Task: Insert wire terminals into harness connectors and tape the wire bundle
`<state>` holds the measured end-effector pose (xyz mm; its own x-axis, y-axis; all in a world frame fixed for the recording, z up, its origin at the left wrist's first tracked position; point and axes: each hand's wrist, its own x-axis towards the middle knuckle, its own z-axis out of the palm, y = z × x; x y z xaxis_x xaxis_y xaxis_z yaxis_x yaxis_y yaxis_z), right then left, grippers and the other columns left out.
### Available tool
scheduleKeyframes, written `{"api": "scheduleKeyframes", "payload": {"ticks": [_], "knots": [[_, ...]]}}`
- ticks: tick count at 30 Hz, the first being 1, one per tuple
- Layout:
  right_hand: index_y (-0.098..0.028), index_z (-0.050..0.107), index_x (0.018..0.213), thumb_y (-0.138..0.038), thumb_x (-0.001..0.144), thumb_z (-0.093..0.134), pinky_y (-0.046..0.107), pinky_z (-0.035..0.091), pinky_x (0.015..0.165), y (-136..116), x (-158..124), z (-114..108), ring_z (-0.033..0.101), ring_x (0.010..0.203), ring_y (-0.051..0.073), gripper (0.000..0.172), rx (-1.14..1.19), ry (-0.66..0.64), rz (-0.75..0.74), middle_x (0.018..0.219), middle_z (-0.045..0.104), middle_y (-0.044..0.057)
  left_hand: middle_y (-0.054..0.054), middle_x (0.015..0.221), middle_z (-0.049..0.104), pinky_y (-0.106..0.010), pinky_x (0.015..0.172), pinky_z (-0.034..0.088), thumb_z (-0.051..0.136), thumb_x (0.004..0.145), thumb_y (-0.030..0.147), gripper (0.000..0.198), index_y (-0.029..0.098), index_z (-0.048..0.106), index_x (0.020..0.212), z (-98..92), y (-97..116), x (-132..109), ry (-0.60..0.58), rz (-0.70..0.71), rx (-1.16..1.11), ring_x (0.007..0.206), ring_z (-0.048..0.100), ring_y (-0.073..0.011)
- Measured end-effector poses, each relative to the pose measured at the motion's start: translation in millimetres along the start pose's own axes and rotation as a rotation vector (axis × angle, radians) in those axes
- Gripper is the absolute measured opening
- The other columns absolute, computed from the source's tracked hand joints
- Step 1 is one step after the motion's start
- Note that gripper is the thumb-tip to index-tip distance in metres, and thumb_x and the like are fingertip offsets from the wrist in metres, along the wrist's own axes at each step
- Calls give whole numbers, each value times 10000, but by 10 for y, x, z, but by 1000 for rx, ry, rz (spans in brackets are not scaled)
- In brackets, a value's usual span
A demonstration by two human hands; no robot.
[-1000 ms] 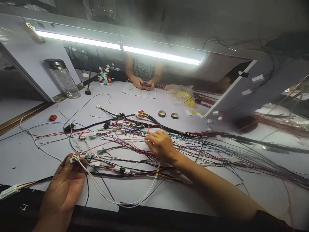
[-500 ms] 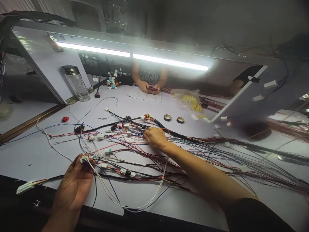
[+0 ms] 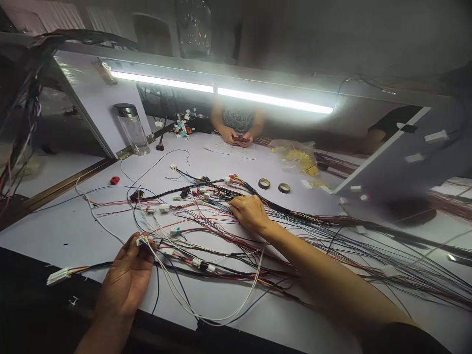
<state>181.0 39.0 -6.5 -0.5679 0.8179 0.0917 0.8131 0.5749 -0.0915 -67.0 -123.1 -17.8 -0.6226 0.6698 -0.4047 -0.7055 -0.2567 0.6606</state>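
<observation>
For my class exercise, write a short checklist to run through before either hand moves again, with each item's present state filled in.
1. White connector secure in the left hand: ok, held at the fingertips.
2. Right hand gripping a single wire: cannot tell, its fingertips are hidden among the harness.
3. Wires sorted and uncrossed: not ok, many cross one another.
4. Near-edge connector wholly over the white tabletop: not ok, it shows against the dark area past the near edge.
5. Glass bottle away from both hands: ok, it stands at the far left.
6. Tape rolls apart from the right hand: ok, both lie beyond it.
</observation>
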Motion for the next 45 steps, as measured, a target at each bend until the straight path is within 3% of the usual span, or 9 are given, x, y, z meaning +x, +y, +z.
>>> {"api": "scheduleKeyframes", "payload": {"ticks": [15,20,24,31,34,38,41,45], "knots": [[-224,708,945,-315,966,472,327,261,767,-123,-184,-9,580,928,169,254,22,26,-116,974,705,33,-18,877,664,-194,720,576,586,807,61,141,140,692,855,-83,-19,43,-30,1,-4,778,637,-103],[-242,709,955,-324,957,483,316,281,781,-54,-107,-70,594,940,171,240,52,50,-48,989,717,19,-13,876,669,-193,739,572,647,777,86,108,157,694,843,-91,-11,41,-49,-4,17,770,634,-101],[-255,705,965,-307,957,477,309,295,795,-16,-60,-68,602,950,168,234,78,51,-18,991,723,9,-19,861,663,-190,712,575,593,801,68,127,148,690,821,-32,-4,24,-6,-9,16,754,631,-104],[-232,688,1002,-375,901,569,315,300,776,-169,-59,-34,599,965,194,212,52,-18,-44,998,701,37,-21,849,652,-192,703,571,557,808,36,156,132,678,830,-14,12,-15,-25,26,31,766,632,-112],[-224,695,948,-333,902,566,311,297,758,-195,-52,-24,606,940,182,175,59,-25,-36,954,698,26,-23,856,671,-302,795,586,656,761,90,106,153,689,839,91,-63,-129,-150,46,90,752,637,-137],[-228,696,914,-301,926,518,306,298,756,-115,-6,-54,615,927,164,193,82,-25,-20,954,705,11,-25,848,676,-509,949,506,709,747,151,105,175,693,847,409,-346,-306,-315,-90,122,735,630,-141],[-234,691,940,-324,930,504,309,302,775,-16,11,-116,614,962,170,208,100,-10,-13,995,708,7,-23,849,673,-496,981,479,682,766,114,94,159,687,848,612,-597,-330,-330,-249,131,741,634,-121],[-240,692,921,-336,929,492,321,308,800,8,1,-171,616,977,178,221,108,-25,-47,1002,711,9,-15,846,673,-427,988,482,643,787,66,112,156,679,843,689,-753,-248,-302,-283,147,745,641,-103]]}}
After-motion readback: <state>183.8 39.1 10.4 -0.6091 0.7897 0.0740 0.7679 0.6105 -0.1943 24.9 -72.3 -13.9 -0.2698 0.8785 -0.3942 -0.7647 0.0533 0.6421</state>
